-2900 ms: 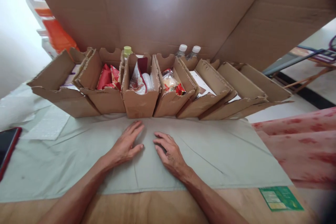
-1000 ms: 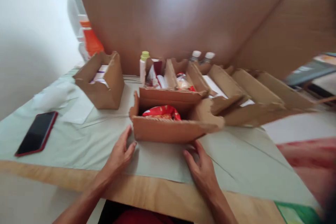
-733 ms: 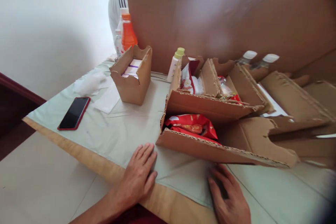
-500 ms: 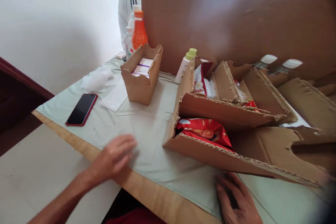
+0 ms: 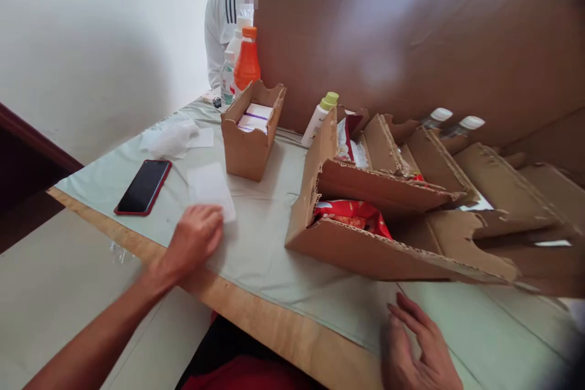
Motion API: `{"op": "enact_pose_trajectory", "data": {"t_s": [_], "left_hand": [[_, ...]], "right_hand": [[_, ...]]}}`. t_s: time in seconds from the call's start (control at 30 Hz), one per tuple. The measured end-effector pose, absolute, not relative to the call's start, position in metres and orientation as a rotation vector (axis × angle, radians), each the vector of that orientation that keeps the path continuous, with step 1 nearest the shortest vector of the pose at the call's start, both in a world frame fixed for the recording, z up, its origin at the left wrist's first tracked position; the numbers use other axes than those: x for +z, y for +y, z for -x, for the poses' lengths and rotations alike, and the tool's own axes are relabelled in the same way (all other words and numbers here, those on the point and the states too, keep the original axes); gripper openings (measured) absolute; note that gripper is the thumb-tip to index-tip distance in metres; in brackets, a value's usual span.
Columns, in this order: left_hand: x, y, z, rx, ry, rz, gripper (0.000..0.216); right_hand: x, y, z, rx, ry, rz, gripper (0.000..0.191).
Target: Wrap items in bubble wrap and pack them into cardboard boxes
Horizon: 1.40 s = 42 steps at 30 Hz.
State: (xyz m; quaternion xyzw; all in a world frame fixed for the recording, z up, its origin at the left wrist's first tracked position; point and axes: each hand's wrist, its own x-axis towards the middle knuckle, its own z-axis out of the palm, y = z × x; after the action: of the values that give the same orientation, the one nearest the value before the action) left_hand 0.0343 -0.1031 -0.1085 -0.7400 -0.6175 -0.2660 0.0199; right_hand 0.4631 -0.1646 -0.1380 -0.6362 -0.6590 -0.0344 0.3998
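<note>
My left hand (image 5: pixel 197 233) is closed at the near edge of a small translucent sheet of bubble wrap (image 5: pixel 210 186), which lies over the table in front of it. The fingertips are partly hidden, with the sheet's corner beside them. My right hand (image 5: pixel 423 347) is at the table's front edge, fingers apart and nothing in them. Just beyond it is a divided cardboard box (image 5: pixel 365 256), with a red snack packet (image 5: pixel 356 214) in its front compartment. To the left, a phone in a red case (image 5: pixel 144 187) lies flat.
A small cardboard bin (image 5: pixel 245 152) holds white boxes (image 5: pixel 256 113). Crumpled bubble wrap (image 5: pixel 170 139) lies left of it. Behind are an orange bottle (image 5: pixel 247 64) and a green-capped white bottle (image 5: pixel 319 120). A tall cardboard panel (image 5: pixel 411 30) stands at the back; a person in white (image 5: pixel 219 24) is beyond.
My left hand has moved slightly left and closed at the bubble wrap sheet. That sheet has slid nearer and to the right. My right hand remains near the front edge.
</note>
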Motion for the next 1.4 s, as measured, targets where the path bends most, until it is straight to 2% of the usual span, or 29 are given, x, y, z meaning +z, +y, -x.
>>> {"op": "enact_pose_trajectory", "data": {"t_s": [0.07, 0.1, 0.2, 0.27, 0.3, 0.37, 0.43, 0.5, 0.63, 0.7, 0.8, 0.9, 0.97, 1.07, 1.17, 1.27, 1.4], "left_hand": [[-0.111, -0.138, -0.073, -0.965, -1.723, 2.493, 0.018], [-0.112, -0.153, -0.092, -1.039, -1.644, 2.607, 0.019], [-0.112, -0.184, -0.135, -1.251, -1.45, 2.796, 0.023], [-0.112, -0.193, -0.154, -1.35, -1.331, 2.874, 0.026], [-0.113, -0.196, -0.16, -1.372, -1.274, 2.926, 0.028], [-0.118, -0.201, -0.167, -1.382, -1.15, 3.025, 0.028], [-0.128, -0.206, -0.168, -1.374, -1.017, 3.033, 0.019], [-0.138, -0.213, -0.166, -1.33, -0.9, 2.969, 0.015], [-0.14, -0.222, -0.162, -1.263, -0.968, 2.935, 0.02], [-0.131, -0.223, -0.163, -1.307, -1.239, 2.907, 0.023], [-0.121, -0.221, -0.166, -1.262, -1.67, 2.733, 0.014], [-0.122, -0.218, -0.168, -1.099, -1.874, 2.586, 0.033], [-0.126, -0.217, -0.168, -1.031, -1.886, 2.544, 0.043], [-0.13, -0.214, -0.169, -0.976, -1.829, 2.539, 0.047], [-0.128, -0.214, -0.167, -0.962, -1.781, 2.531, 0.052], [-0.121, -0.22, -0.16, -1.05, -1.672, 2.571, 0.059], [-0.114, -0.227, -0.155, -1.047, -1.518, 2.786, 0.042]], "right_hand": [[-0.126, -0.173, -0.441, -0.061, -1.829, 1.433, 0.018], [-0.118, -0.176, -0.429, 0.009, -1.955, 1.338, 0.025], [-0.097, -0.178, -0.399, 0.298, -2.333, 1.115, 0.062], [-0.091, -0.178, -0.389, 0.478, -2.483, 1.0, 0.072], [-0.091, -0.179, -0.388, 0.541, -2.505, 0.986, 0.07], [-0.098, -0.186, -0.389, 0.592, -2.467, 1.054, 0.053], [-0.109, -0.197, -0.394, 0.568, -2.399, 1.136, 0.035], [-0.119, -0.21, -0.4, 0.545, -2.354, 1.137, 0.028], [-0.128, -0.226, -0.405, 0.539, -2.14, 1.166, 0.024], [-0.128, -0.228, -0.404, 0.574, -2.01, 1.228, 0.021], [-0.129, -0.226, -0.401, 0.639, -1.841, 1.32, 0.021], [-0.127, -0.228, -0.401, 0.538, -1.71, 1.362, 0.032], [-0.122, -0.23, -0.402, 0.407, -1.769, 1.312, 0.032], [-0.114, -0.228, -0.4, 0.305, -2.092, 1.166, 0.029], [-0.115, -0.22, -0.393, 0.285, -2.294, 1.121, 0.027], [-0.12, -0.214, -0.386, 0.36, -2.245, 1.137, 0.023], [-0.122, -0.209, -0.381, 0.561, -2.1, 1.188, 0.019]]}}
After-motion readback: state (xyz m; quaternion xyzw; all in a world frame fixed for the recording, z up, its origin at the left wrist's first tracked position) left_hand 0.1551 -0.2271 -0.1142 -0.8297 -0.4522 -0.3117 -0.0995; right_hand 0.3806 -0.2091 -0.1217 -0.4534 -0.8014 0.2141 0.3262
